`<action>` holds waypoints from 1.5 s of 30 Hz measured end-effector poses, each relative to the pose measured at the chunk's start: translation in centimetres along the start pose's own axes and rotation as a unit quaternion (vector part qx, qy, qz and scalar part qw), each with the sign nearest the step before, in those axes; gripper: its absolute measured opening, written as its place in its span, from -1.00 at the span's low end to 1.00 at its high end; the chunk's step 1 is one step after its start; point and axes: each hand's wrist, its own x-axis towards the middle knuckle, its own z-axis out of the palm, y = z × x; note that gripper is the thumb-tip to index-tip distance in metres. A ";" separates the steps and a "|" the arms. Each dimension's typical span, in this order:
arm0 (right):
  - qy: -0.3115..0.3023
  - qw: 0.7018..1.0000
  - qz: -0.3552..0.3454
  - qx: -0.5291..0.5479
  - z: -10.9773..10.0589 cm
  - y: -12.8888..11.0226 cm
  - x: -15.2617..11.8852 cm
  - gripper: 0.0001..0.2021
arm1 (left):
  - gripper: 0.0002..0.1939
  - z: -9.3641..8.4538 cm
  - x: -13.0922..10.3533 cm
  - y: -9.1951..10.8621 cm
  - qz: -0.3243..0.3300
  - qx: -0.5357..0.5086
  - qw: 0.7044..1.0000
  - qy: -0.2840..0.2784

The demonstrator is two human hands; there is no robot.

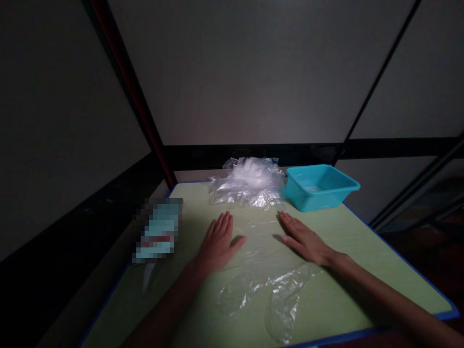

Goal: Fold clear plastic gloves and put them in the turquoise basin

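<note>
One clear bag [268,280] lies lengthwise front-to-back, crumpled end nearest.

Film [270,280] lies before the bags [250,182] — basin [315,193] to their right.

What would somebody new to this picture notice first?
Probably the bright turquoise basin at the far right of the table, beside a shiny heap of clear plastic. Next come the left hand and right hand, palms down, with thin clear plastic between them, reaching toward the near edge.
</note>
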 end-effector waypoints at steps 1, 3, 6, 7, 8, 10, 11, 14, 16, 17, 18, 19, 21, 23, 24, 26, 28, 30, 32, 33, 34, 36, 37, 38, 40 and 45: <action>0.005 0.999 0.018 0.032 -0.2 -0.1 0.1 -0.36 | -0.38 -0.2 0.2 -0.3 -0.001 -0.006 1.000 0.005; 0.040 0.995 0.049 0.081 -0.5 -0.6 0.7 -0.36 | -0.43 -0.7 0.5 -0.4 0.001 -0.012 1.000 0.022; 0.121 0.985 0.061 0.108 -0.6 -2.8 2.4 -0.37 | -0.50 -1.0 0.8 0.8 0.023 -0.012 0.999 0.040; 0.134 0.982 0.058 0.119 -0.5 -3.9 3.1 -0.36 | -0.50 -1.0 0.9 1.4 0.033 -0.012 0.999 0.042; 0.132 0.982 0.049 0.128 -0.3 -5.0 3.8 -0.36 | -0.51 -0.8 1.0 2.0 0.045 -0.012 0.998 0.042; 0.118 0.982 0.037 0.140 0.3 -7.1 5.1 -0.35 | -0.52 -0.4 1.1 2.9 0.066 -0.018 0.997 0.036; 0.107 0.983 0.031 0.145 0.7 -8.1 5.5 -0.34 | -0.53 -0.1 1.1 3.2 0.078 -0.023 0.996 0.030; 0.077 0.986 -0.009 0.149 2.4 -10.1 6.4 -0.39 | -0.52 0.6 1.3 3.1 0.100 -0.035 0.994 0.022; 0.063 0.988 -0.032 0.139 3.5 -10.7 6.6 -0.41 | -0.50 1.0 1.2 2.5 0.099 -0.037 0.994 0.026; 0.058 0.988 -0.039 0.135 4.0 -10.9 6.7 -0.40 | -0.50 1.1 1.2 2.2 0.097 -0.038 0.994 0.028; 0.056 0.989 -0.041 0.131 4.5 -11.0 6.7 -0.39 | -0.50 1.1 1.1 1.9 0.095 -0.038 0.994 0.030; 0.056 0.990 -0.039 0.127 4.9 -11.1 6.8 -0.39 | -0.49 1.2 1.1 1.6 0.093 -0.038 0.994 0.031; 0.058 0.990 -0.036 0.120 5.3 -11.1 6.9 -0.38 | -0.50 1.3 1.0 1.2 0.090 -0.038 0.995 0.029; 0.058 0.992 -0.037 0.108 5.4 -11.0 6.8 -0.37 | -0.50 1.4 1.0 0.9 0.085 -0.032 0.996 0.023; 0.054 0.993 -0.041 0.100 5.3 -10.8 6.7 -0.36 | -0.50 1.5 1.0 0.9 0.082 -0.025 0.996 0.019; 0.042 0.995 -0.053 0.076 5.0 -10.4 6.4 -0.34 | -0.50 1.5 1.0 0.8 0.079 -0.002 0.997 0.012; 0.026 0.997 -0.063 0.042 4.7 -9.8 6.1 -0.33 | -0.51 1.5 1.1 0.7 0.080 0.025 0.996 0.013; 0.004 0.997 -0.073 0.001 4.3 -9.1 5.6 -0.32 | -0.53 1.5 1.1 0.6 0.081 0.045 0.995 0.022; -0.020 0.995 -0.086 -0.037 3.9 -8.3 5.0 -0.32 | -0.52 1.5 1.1 0.4 0.083 0.055 0.995 0.031; -0.032 0.994 -0.092 -0.052 3.6 -7.9 4.8 -0.33 | -0.51 1.5 1.1 0.4 0.084 0.057 0.994 0.034; -0.040 0.992 -0.097 -0.065 3.4 -7.5 4.5 -0.33 | -0.51 1.4 1.1 0.4 0.085 0.058 0.994 0.036; -0.050 0.991 -0.099 -0.081 2.8 -6.8 4.1 -0.34 | -0.51 1.3 1.0 0.4 0.085 0.058 0.994 0.040; -0.053 0.990 -0.097 -0.087 2.6 -6.5 3.9 -0.35 | -0.51 1.3 1.0 0.4 0.085 0.058 0.994 0.040; -0.053 0.990 -0.094 -0.093 2.3 -6.2 3.8 -0.34 | -0.51 1.2 1.1 0.5 0.085 0.057 0.994 0.039; -0.053 0.990 -0.085 -0.102 1.9 -5.6 3.4 -0.34 | -0.51 1.1 1.1 0.5 0.083 0.054 0.994 0.038; -0.048 0.990 -0.065 -0.116 1.2 -4.4 2.7 -0.35 | -0.51 1.1 1.1 0.5 0.083 0.058 0.994 0.035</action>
